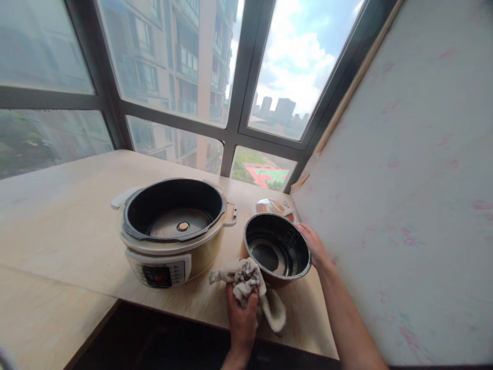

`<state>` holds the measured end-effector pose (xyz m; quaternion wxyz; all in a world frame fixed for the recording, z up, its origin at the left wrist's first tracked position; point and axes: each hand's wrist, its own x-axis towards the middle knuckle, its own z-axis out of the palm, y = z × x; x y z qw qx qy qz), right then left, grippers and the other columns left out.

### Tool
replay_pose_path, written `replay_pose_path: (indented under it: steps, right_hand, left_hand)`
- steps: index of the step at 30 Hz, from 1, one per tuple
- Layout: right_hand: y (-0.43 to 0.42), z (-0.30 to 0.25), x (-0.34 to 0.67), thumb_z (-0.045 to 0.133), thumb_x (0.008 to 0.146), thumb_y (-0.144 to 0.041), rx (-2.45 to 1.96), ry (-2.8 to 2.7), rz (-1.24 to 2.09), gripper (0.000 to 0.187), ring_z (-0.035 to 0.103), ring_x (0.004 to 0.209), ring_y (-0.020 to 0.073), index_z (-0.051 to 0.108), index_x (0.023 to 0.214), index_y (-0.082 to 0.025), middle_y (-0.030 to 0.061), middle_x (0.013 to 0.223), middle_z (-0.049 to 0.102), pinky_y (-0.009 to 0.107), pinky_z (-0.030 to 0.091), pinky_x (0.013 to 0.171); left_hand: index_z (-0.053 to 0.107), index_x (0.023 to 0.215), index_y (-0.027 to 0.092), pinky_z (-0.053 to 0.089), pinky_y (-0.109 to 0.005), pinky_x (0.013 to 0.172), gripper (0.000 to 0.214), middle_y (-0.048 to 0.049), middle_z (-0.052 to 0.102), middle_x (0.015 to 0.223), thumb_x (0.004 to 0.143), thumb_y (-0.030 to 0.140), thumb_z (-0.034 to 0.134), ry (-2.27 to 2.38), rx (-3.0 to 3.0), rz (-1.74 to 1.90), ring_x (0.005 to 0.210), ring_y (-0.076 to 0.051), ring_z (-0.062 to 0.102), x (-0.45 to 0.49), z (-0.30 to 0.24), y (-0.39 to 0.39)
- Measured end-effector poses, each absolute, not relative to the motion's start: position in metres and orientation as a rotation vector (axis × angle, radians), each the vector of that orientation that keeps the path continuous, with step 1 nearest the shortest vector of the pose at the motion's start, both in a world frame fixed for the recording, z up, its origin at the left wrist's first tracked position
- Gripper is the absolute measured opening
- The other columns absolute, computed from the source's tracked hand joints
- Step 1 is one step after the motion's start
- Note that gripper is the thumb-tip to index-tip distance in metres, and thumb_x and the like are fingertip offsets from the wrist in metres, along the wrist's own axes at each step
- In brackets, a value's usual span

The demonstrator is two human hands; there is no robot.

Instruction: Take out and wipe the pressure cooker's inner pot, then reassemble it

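A black-lined inner pot (pixel 292 246) stands slightly tilted near the right end of the counter. My right hand (pixel 313 244) grips its right side near the rim, with the fingers partly hidden behind it. Bunched in my left hand (pixel 243 311) is a dirty whitish cloth (pixel 246 277), close to the pot's front left wall. One end of the cloth hangs down below the pot. To the left sits the electric cooker body (pixel 208 252), lidless, showing a dark cavity with a round metal button in its floor. Its control panel (pixel 157 275) faces me.
Behind the inner pot lies a small pale item with a printed surface (pixel 269 206), partly hidden. The light counter (pixel 69 226) ends at a front edge above a dark gap. Framed windows (pixel 227 136) rise at the back, and a patterned wall (pixel 404 205) borders the right side.
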<state>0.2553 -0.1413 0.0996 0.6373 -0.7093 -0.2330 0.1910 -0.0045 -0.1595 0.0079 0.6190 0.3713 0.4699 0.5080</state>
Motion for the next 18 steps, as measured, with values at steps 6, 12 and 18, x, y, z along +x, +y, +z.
replay_pose_path:
  steps: [6, 12, 18]
  right_hand:
    - [-0.142, 0.093, 0.252, 0.076, 0.053, -0.031, -1.591, -0.483, 0.665, 0.052, 0.072, 0.081, 0.0263, 0.076, 0.105, -0.022, 0.002, 0.089, 0.079, 0.036, 0.056, 0.074]
    - [-0.159, 0.084, 0.238, 0.076, 0.051, -0.033, -1.556, -0.341, 0.573, 0.066, 0.071, 0.085, 0.0256, 0.072, 0.116, -0.021, 0.0024, 0.094, 0.078, 0.034, 0.056, 0.076]
    - [-0.175, 0.082, 0.209, 0.076, 0.055, -0.037, -1.514, -0.277, 0.409, 0.066, 0.07, 0.09, 0.0265, 0.071, 0.117, -0.016, 0.0048, 0.097, 0.077, 0.038, 0.055, 0.084]
  left_hand:
    - [0.057, 0.117, 0.015, 0.056, -0.042, 0.091, 0.063, -0.0169, 0.074, 0.112, 0.064, 0.044, 0.076, 1.122, 0.858, 1.137, 0.103, -0.032, 0.072, -0.001, -0.007, -0.155]
    - [0.058, 0.115, 0.016, 0.056, -0.041, 0.088, 0.057, -0.0154, 0.075, 0.108, 0.068, 0.043, 0.074, 1.168, 0.845, 1.225, 0.098, -0.031, 0.073, 0.004, -0.006, -0.159]
    - [0.059, 0.105, 0.017, 0.058, -0.04, 0.082, 0.05, -0.0147, 0.076, 0.1, 0.066, 0.044, 0.074, 1.189, 0.84, 1.263, 0.091, -0.03, 0.074, 0.003, 0.002, -0.161]
